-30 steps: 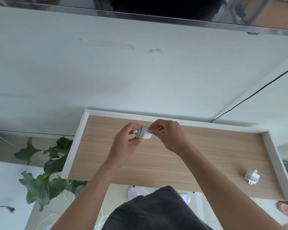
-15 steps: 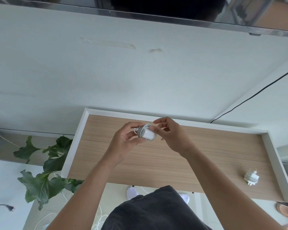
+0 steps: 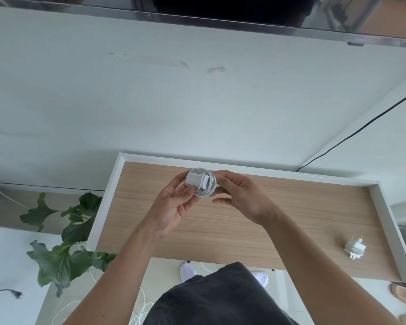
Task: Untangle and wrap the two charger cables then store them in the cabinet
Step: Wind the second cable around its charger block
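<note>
Storage remains: our left hand [image 3: 171, 207] and right hand [image 3: 242, 198] grip one wrapped charger [image 3: 201, 181], the second charger [image 3: 354, 248] lies near the surface [image 3: 267, 221]'s right edge

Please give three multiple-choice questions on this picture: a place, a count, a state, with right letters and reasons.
1. Where does the second charger lie? A) right end of the wooden top B) beside the plant C) on the floor
2. How many wrapped chargers show? A) one B) two C) four
3. Cable of the held charger: A) dangling B) coiled C) plugged in
1A: by the right rim. 2B: one lying, one between left hand and right hand. 3B: loops ring its block.
</note>
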`<state>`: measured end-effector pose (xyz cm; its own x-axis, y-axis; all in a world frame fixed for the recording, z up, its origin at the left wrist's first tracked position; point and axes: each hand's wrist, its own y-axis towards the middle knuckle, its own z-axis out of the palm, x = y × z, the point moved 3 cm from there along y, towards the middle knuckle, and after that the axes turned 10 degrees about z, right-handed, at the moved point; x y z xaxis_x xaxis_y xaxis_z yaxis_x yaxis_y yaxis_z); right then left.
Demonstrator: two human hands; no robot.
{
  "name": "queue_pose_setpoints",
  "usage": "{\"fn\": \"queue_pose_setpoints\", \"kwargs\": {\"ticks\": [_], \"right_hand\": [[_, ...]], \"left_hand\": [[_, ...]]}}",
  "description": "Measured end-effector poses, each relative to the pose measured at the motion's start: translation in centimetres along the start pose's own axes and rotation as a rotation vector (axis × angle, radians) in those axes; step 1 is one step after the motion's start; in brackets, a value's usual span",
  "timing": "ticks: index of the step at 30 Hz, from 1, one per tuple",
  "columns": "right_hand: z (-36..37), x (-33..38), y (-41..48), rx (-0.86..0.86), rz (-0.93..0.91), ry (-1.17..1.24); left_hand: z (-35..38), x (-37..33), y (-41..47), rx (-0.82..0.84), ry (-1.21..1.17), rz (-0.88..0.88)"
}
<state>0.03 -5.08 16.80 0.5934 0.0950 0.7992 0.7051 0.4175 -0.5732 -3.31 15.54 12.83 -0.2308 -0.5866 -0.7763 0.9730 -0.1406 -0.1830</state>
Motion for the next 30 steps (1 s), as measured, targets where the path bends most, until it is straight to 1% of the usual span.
{"fn": "queue_pose_setpoints", "kwargs": {"ticks": [5, 9, 15, 20, 25, 30], "right_hand": [[-0.6, -0.4, 0.5, -0.011, -0.03, -0.047], [-0.9, -0.6, 0.5, -0.01, -0.104, -0.185], [-1.4, -1.0, 0.7, -0.055, -0.171, -0.301], [-1.9, -0.9, 0.7, -0.075, -0.182, -0.351], [-2.9, -1.8, 0.3, -0.027, -0.093, -0.28], [-3.4, -2.4, 0.2, -0.05, -0.051, -0.28]], "left_hand": [[-0.3, 0.0, -0.3, 0.018, 0.025, -0.029], [-0.4, 0.2, -0.6, 0.036, 0.051, -0.047], [0.6, 0.1, -0.9, 0.065, -0.001, -0.095], [0.8, -0.2, -0.4, 0.098, -0.027, -0.09], [0.6, -0.4, -0.1, 0.057, -0.014, -0.076], [0.9, -0.5, -0.1, 0.032, -0.014, -0.081]]}}
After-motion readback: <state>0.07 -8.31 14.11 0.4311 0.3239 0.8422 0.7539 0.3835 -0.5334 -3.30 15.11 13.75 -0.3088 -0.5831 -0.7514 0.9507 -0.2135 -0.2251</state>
